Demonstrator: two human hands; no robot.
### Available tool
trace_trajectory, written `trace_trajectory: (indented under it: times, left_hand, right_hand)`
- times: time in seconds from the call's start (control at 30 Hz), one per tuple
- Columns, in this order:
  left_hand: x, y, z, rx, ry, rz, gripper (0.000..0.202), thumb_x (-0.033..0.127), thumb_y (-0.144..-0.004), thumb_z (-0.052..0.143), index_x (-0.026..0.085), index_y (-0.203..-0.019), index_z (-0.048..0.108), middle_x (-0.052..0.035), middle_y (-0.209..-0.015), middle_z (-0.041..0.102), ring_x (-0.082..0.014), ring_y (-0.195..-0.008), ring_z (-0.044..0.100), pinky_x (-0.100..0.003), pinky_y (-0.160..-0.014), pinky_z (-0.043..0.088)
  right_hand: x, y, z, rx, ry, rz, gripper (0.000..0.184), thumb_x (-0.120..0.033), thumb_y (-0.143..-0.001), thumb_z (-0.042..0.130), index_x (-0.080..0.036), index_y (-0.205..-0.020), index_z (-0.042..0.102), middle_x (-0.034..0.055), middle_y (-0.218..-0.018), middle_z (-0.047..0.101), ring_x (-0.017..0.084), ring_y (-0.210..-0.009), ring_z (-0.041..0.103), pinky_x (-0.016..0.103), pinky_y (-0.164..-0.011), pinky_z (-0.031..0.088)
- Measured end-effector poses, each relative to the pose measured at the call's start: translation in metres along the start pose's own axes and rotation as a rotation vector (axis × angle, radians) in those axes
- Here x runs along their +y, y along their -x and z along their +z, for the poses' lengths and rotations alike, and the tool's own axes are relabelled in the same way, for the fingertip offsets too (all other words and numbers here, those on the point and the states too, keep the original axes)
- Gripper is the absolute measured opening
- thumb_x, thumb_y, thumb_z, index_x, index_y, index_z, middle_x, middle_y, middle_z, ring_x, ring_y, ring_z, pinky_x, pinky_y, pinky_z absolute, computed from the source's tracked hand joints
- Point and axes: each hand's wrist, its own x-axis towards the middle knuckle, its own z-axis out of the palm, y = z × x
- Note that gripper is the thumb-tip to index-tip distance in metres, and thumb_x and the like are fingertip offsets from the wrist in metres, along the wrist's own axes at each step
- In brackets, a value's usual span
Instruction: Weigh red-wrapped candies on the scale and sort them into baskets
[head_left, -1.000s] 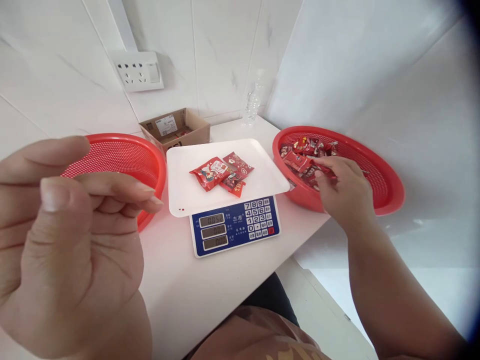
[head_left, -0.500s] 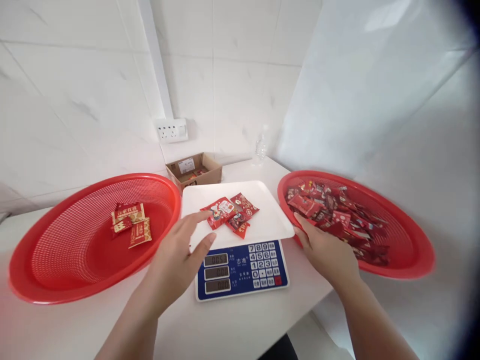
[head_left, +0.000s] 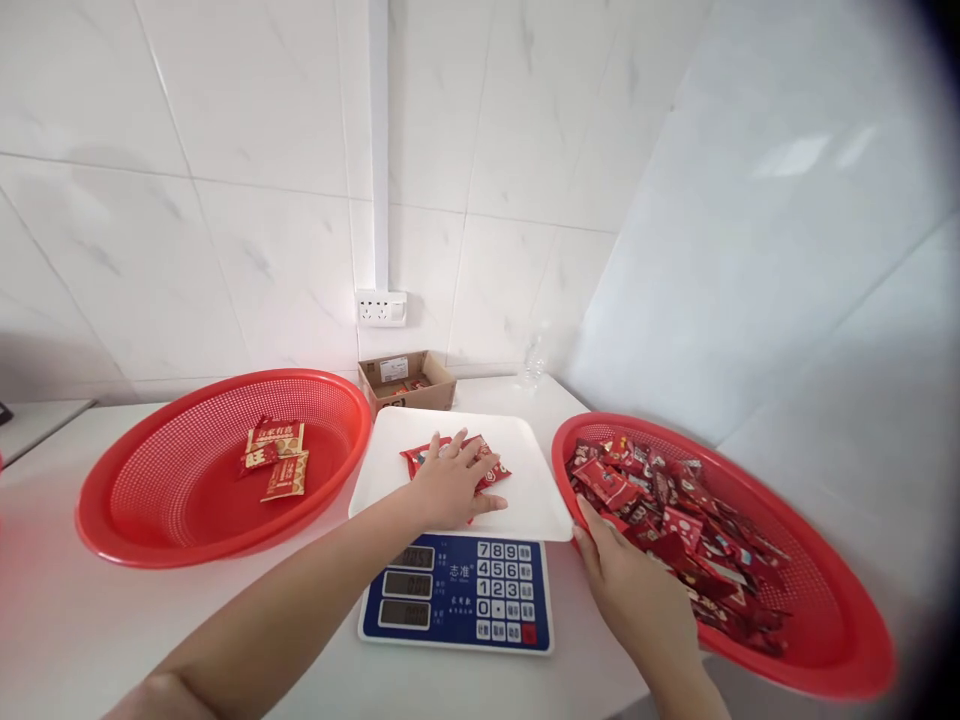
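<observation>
My left hand [head_left: 452, 485] lies over several red snack packets [head_left: 495, 462] on the white weighing pan [head_left: 525, 505], its fingers spread and touching them. Part of the packets is hidden under the palm. Below the pan shows the blue keypad and display panel of the digital scale [head_left: 457, 640]. On the right, my right hand [head_left: 634, 590] grips the near rim of a red plastic basket [head_left: 840, 640], thumb and fingers closed around the edge. This basket holds many red-wrapped snack packets [head_left: 682, 525] and leans outward beyond the table edge.
To the left stands another red basket [head_left: 150, 540] with a few red and tan snack packets [head_left: 281, 460]. Behind the pan are a cardboard box [head_left: 409, 385] and a clear plastic bottle [head_left: 533, 362]. A power socket [head_left: 382, 308] is on the tiled wall.
My left hand has moved right from the pan's left edge onto the packets, fingers now spread over them. My right hand stays on the basket rim. The view has shifted upward.
</observation>
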Motion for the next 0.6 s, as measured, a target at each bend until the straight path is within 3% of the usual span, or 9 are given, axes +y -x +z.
trace_trajectory:
  times: [0.1, 0.3, 0.47, 0.6]
  left_hand:
    - [-0.007, -0.001, 0.000, -0.067, -0.006, 0.021, 0.081, 0.069, -0.085, 0.041, 0.021, -0.149, 0.031, -0.0166, -0.158, 0.028, -0.0393, -0.147, 0.017, -0.065, -0.116, 0.009]
    - [-0.025, 0.029, -0.016, -0.060, 0.004, 0.010, 0.081, 0.074, -0.083, 0.038, 0.031, -0.151, 0.024, -0.0090, -0.163, 0.009, -0.0324, -0.149, -0.002, -0.058, -0.118, 0.005]
    - [-0.069, 0.072, -0.038, 0.040, -0.030, -0.246, 0.080, 0.069, -0.089, 0.027, 0.023, -0.154, 0.016, -0.0113, -0.163, 0.001, -0.0321, -0.148, -0.011, -0.060, -0.117, 0.000]
    - [-0.103, 0.121, -0.046, 0.014, -0.013, -0.420, 0.083, 0.070, -0.087, 0.033, 0.020, -0.153, 0.021, -0.0161, -0.160, 0.019, -0.0362, -0.148, 0.009, -0.062, -0.114, 0.020]
  right_hand:
    - [0.001, 0.003, 0.000, 0.020, 0.002, -0.041, 0.052, -0.033, -0.101, 0.021, -0.019, -0.142, 0.050, 0.0120, -0.119, 0.071, 0.027, -0.084, 0.075, 0.039, -0.063, 0.061]
    - [0.004, 0.004, 0.003, 0.102, -0.034, -0.055, 0.053, -0.036, -0.099, 0.024, -0.019, -0.136, 0.057, 0.0126, -0.114, 0.073, 0.029, -0.074, 0.075, 0.041, -0.055, 0.061]
    - [0.007, 0.002, 0.002, 0.076, -0.084, -0.042, 0.053, -0.039, -0.098, 0.026, -0.018, -0.132, 0.062, 0.0127, -0.103, 0.077, 0.031, -0.069, 0.075, 0.042, -0.054, 0.060]
    - [0.009, 0.000, 0.006, 0.093, -0.081, -0.070, 0.055, -0.039, -0.098, 0.024, -0.017, -0.134, 0.060, 0.0121, -0.104, 0.076, 0.029, -0.073, 0.075, 0.038, -0.052, 0.058]
